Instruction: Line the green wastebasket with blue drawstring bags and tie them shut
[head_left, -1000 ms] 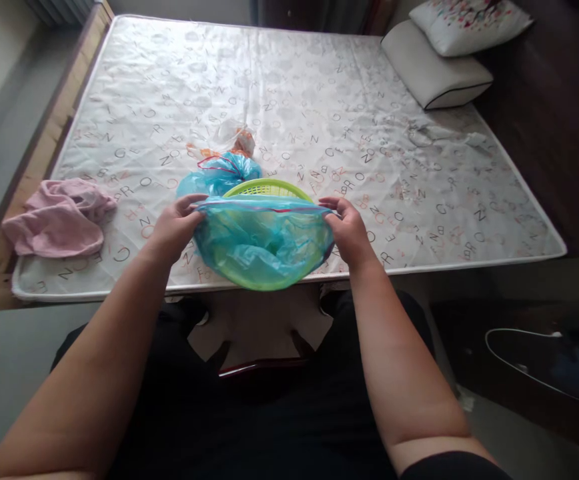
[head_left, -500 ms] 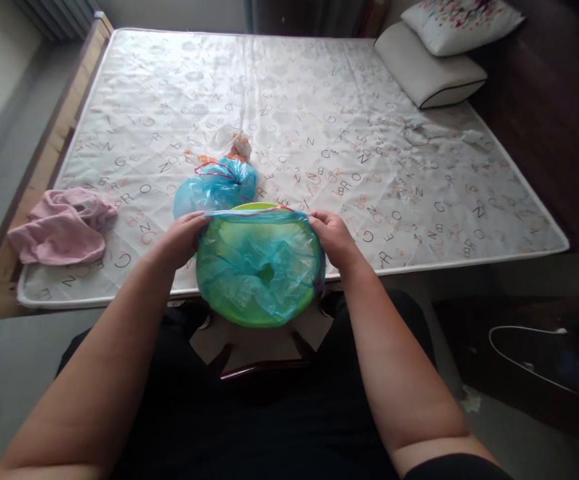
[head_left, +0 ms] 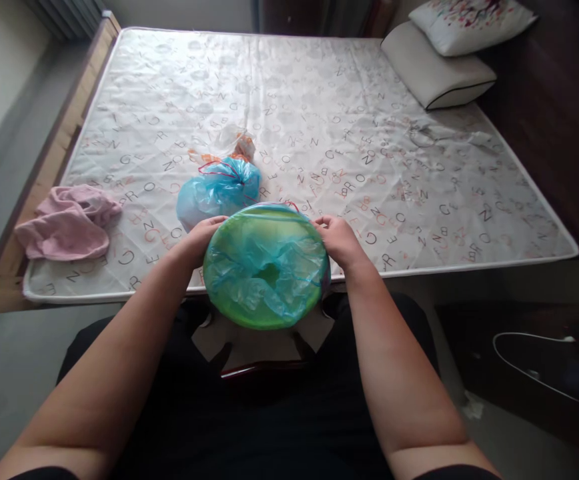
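Observation:
A round green trash bin [head_left: 242, 320] faces me with its mouth between my knees and the bed's edge. A thin, translucent blue trash bag [head_left: 289, 297] lines it, crumpled inside and lapped over the far rim. My left hand [head_left: 200, 241] is closed at the rim's left side, its fingertips partly behind the bag's edge. At the right side, my right hand [head_left: 340, 241] pinches the bag's edge. A bit of red drawstring shows at the far rim. Just beyond lies a stuffed blue plastic bag [head_left: 219, 190] with a red drawstring.
The bin is before a bare patterned mattress [head_left: 309, 113]. A pink cloth [head_left: 69, 227] lies at its left corner, and a white-and-orange plastic bag [head_left: 242, 143] behind the blue one. Pillows [head_left: 439, 67] are at the far right; a white cable [head_left: 514, 370] curves at lower right.
The bag's edge, stretched straight between both hands above the far rim, now lies down over that rim. My hands have lowered slightly to the rim's sides, and the view has shifted a little.

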Available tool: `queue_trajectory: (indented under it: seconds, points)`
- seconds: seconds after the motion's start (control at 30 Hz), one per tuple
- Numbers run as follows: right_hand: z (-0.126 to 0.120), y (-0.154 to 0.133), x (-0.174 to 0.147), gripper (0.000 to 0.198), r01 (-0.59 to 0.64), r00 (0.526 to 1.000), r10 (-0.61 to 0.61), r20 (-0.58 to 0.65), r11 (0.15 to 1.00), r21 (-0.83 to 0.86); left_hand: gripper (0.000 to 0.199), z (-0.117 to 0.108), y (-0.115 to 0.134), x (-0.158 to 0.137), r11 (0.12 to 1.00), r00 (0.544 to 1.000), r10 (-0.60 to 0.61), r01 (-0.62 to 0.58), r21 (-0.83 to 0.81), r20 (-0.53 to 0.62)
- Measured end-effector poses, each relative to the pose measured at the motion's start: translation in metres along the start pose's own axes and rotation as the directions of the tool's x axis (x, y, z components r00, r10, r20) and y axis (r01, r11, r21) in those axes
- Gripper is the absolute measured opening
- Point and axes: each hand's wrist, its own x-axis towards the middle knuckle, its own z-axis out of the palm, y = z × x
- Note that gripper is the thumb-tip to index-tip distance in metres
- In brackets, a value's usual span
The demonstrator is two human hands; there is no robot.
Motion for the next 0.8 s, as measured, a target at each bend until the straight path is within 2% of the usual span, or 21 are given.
queue_trajectory:
  seconds: [0.1,0.2,0.27,0.37,0.47,0.57,0.63,0.73,0.8]
  points:
    - [0.002,0.006,0.001,0.027,-0.03,0.996,0.044,0.077,0.986,-0.165,0.049,0.002,0.0,0.0,0.999,0.999,-0.032,0.032,0.043,0.003]
    - [0.006,0.01,0.002,0.021,0.048,0.982,0.005,0.189,0.96,-0.274,0.052,0.003,0.001,-0.001,0.995,0.997,-0.068,0.07,0.076,-0.023]
    - [0.006,0.01,0.003,0.02,0.059,0.988,-0.015,0.152,0.955,-0.291,0.056,0.001,0.0,0.0,0.994,0.997,-0.064,0.067,0.084,-0.031]
    - [-0.001,0.006,0.004,0.023,0.01,1.0,-0.008,0.012,0.979,-0.205,0.061,-0.009,-0.004,0.002,0.99,0.999,0.006,0.0,0.143,-0.038]
    - [-0.008,0.004,0.005,0.035,-0.025,0.999,0.025,-0.045,1.0,0.0,0.054,-0.021,-0.011,0.006,0.952,0.992,0.114,-0.095,0.29,-0.047]
    - [-0.008,0.003,0.003,0.046,-0.052,0.999,0.052,0.008,0.994,0.098,0.042,-0.029,-0.018,0.014,0.896,0.982,0.181,-0.14,0.421,-0.06]
    - [-0.004,0.005,0.002,0.055,-0.027,0.996,0.02,0.084,0.996,0.088,0.035,-0.033,-0.021,0.021,0.872,0.98,0.2,-0.174,0.458,-0.009]
    - [0.0,0.009,0.004,0.064,0.052,0.987,-0.062,0.151,0.996,0.07,0.029,-0.041,-0.023,0.027,0.888,0.98,0.165,-0.196,0.416,0.109]
    - [-0.001,0.012,0.006,0.064,0.079,0.987,-0.086,0.135,0.995,0.055,0.03,-0.046,-0.02,0.027,0.925,0.989,0.13,-0.146,0.35,0.07]
